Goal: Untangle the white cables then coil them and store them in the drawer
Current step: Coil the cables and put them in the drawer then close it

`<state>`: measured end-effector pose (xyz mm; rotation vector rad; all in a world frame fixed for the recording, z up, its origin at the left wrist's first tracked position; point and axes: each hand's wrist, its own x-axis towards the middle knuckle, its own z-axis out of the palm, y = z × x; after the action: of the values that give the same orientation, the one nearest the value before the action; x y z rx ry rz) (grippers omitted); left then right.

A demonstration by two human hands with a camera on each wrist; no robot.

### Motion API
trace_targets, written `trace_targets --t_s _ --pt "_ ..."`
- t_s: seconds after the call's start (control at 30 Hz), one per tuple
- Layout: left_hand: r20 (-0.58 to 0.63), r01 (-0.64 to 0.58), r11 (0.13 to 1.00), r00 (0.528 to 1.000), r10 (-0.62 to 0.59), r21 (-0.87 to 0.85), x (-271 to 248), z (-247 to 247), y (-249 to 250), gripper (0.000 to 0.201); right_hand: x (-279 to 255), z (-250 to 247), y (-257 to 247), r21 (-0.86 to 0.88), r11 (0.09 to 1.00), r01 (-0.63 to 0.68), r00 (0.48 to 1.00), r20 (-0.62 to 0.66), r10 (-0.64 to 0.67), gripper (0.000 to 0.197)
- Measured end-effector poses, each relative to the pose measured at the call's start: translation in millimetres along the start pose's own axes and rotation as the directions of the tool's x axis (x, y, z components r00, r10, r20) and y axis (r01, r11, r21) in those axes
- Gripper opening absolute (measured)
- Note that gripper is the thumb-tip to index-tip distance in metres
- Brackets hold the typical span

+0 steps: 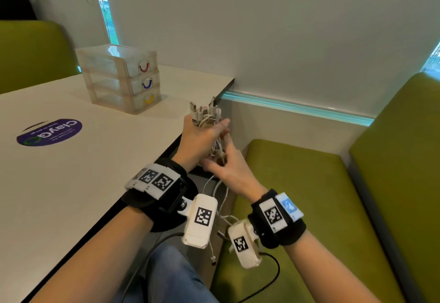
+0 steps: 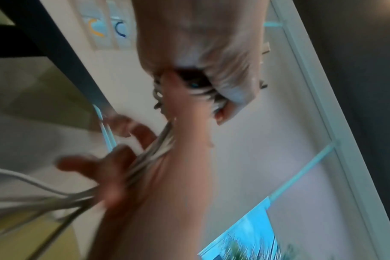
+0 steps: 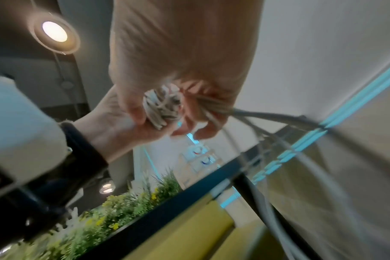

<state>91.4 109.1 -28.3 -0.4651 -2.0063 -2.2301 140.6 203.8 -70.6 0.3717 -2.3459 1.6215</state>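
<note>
A bundle of white cables (image 1: 206, 114) is gripped in my left hand (image 1: 200, 136) just past the table's right edge, plug ends sticking up above the fist. My right hand (image 1: 228, 169) sits right below it, fingers curled round the loose strands, which hang down between my wrists to a dangling plug (image 1: 213, 258). The right wrist view shows the looped cables (image 3: 162, 109) in the left palm and strands running through the right fingers (image 3: 203, 123). In the left wrist view the cables (image 2: 158, 149) are blurred. The clear three-drawer unit (image 1: 119, 76) stands on the table's far side, all drawers shut.
The white table (image 1: 71, 195) carries a purple round sticker (image 1: 50, 132). A green bench seat (image 1: 297, 183) lies to the right under the wall. A black wire (image 1: 273, 276) loops over the seat by my knee (image 1: 173, 269). Plants (image 3: 122, 211) stand behind the booth.
</note>
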Motion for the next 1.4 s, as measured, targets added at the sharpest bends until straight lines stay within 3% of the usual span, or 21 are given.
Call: trace_targets --t_s 0.07,0.1,0.2,0.3,0.37,0.43,0.53,0.6,0.7,0.9,1.0,1.07,1.2,1.3,1.4 --pt "-0.045 0.014 0.997 0.999 -0.018 -0.081 4 -8 6 0.01 -8 -1 13 -0.004 1.0 0.009 1.0 -0.021 -0.009 0.031" --pt "-0.054 0.028 0.993 0.998 -0.034 -0.114 6 -10 8 0.013 -10 -2 20 -0.009 1.0 0.018 0.999 -0.047 -0.019 0.031" --pt "0.03 0.097 0.99 0.995 -0.094 -0.099 6 -15 13 0.018 -10 -7 28 -0.111 0.994 0.003 0.991 -0.134 -0.018 0.055" --pt "0.237 0.136 0.986 0.959 -0.155 0.092 3 -16 13 0.015 1 -16 27 -0.138 0.99 -0.035 0.959 -0.285 -0.005 0.052" --pt "0.3 0.031 0.958 0.946 -0.12 0.284 2 -17 10 0.017 11 -22 24 -0.216 0.976 -0.039 0.94 -0.34 -0.038 0.042" --pt "0.393 -0.055 0.916 0.912 -0.116 0.398 0 -17 7 0.023 21 -23 16 -0.231 0.973 -0.022 0.952 -0.303 -0.051 0.037" --pt "0.499 -0.062 0.878 0.841 -0.21 0.474 -6 -18 7 0.022 31 -18 7 -0.219 0.976 -0.005 0.965 -0.256 -0.052 0.033" --pt "0.523 -0.101 0.845 0.822 -0.226 0.525 -7 -19 6 0.025 35 -16 6 -0.218 0.976 -0.011 0.963 -0.264 -0.048 0.032" --pt "0.48 -0.131 0.816 0.856 -0.194 0.563 -9 -19 2 0.021 38 -19 3 -0.168 0.985 -0.039 0.967 -0.255 -0.005 0.034" --pt "0.325 -0.046 0.909 0.941 -0.1 0.414 -19 -13 -12 0.017 38 -22 -14 -0.295 0.955 -0.004 0.973 -0.22 -0.064 0.03" --pt "0.316 -0.071 0.908 0.946 -0.069 0.413 -20 -11 -13 0.009 34 -23 -11 -0.244 0.97 -0.016 0.981 -0.191 -0.032 0.016" --pt "0.282 -0.075 0.903 0.958 -0.052 0.424 -20 -10 -14 0.008 29 -24 -7 -0.234 0.972 -0.008 0.984 -0.173 -0.034 0.02" --pt "0.14 0.037 0.944 0.986 -0.087 0.327 -18 -8 -17 0.014 20 -27 3 -0.183 0.983 0.006 0.981 -0.19 -0.041 0.032" --pt "0.088 0.025 0.968 0.995 -0.048 0.249 -17 -6 -13 0.027 9 -24 9 -0.116 0.992 0.049 0.978 -0.196 -0.071 0.033" --pt "0.016 0.018 0.986 1.0 -0.021 0.164 -13 -7 -10 0.025 4 -15 17 -0.059 0.998 0.02 0.961 -0.274 -0.035 0.033"
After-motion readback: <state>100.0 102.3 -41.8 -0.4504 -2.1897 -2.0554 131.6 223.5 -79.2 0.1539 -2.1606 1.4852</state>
